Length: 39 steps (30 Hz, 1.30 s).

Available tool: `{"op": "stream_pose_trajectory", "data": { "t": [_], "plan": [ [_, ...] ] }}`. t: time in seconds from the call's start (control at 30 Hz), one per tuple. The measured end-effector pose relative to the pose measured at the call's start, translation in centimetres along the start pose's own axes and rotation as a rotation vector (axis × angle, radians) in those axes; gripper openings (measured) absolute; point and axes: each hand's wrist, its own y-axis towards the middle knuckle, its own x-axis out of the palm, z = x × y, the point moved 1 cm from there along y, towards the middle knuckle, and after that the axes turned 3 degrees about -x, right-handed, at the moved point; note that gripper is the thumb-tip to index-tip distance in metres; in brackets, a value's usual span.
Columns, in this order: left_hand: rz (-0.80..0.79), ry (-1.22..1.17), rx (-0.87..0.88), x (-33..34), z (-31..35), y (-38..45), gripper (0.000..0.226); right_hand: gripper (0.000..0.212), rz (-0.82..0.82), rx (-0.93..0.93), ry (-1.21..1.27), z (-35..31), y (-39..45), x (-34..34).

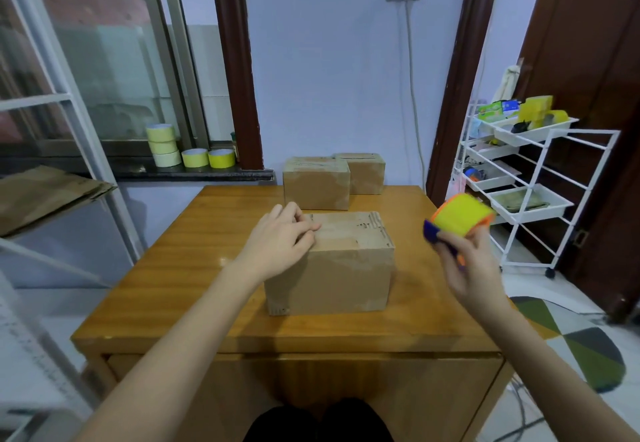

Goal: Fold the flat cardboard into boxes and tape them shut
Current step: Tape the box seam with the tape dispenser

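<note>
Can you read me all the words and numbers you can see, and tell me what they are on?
No text here is clear enough to read.
The nearest box under the left hand: only dark marks on top, no legible letters.
The two boxes behind: faint smudged marks, unreadable.
The tape dispenser in the right hand: blurred, no label visible.
The colourful packets on the white cart: printing too small and blurred.

box (332,261) on table (173,268), two boxes (317,182) behind

A brown wooden table (173,285) stands by a pale wall (329,78). Left of the table is a window (104,60); right, a white rack (540,178).
</note>
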Motion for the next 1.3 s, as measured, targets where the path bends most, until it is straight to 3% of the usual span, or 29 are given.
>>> {"op": "stream_pose_trajectory", "data": {
  "t": [0.17,0.33,0.53,0.87,1.07,1.17,1.3],
  "plan": [
    [-0.046,-0.056,-0.019,-0.3,-0.1,0.1,0.038,0.012,0.288,0.076,0.203,-2.4,7.2,-1.3],
    [-0.114,-0.011,-0.019,-1.0,0.6,1.0,0.036,0.029,0.503,0.269,0.674,-8.6,13.3,1.1],
    [-0.071,-0.201,-0.132,-0.3,1.2,0.9,0.030,0.014,0.636,0.589,0.986,-11.2,16.1,6.4],
    [-0.045,-0.446,-0.316,-0.3,0.9,1.3,0.032,0.016,0.898,1.187,1.212,-9.3,13.4,10.4],
    [0.019,-0.762,-0.492,-0.9,0.8,1.5,0.025,0.018,0.923,1.285,1.212,-9.3,12.0,11.0],
    [0.028,-0.869,-0.583,-0.9,0.6,2.0,0.010,0.018,0.918,1.296,1.227,-9.4,12.0,10.9],
    [-0.055,-1.031,-0.597,-1.8,0.8,2.4,0.035,0.017,0.885,1.303,1.247,-9.4,11.9,10.9]
  ]
}}
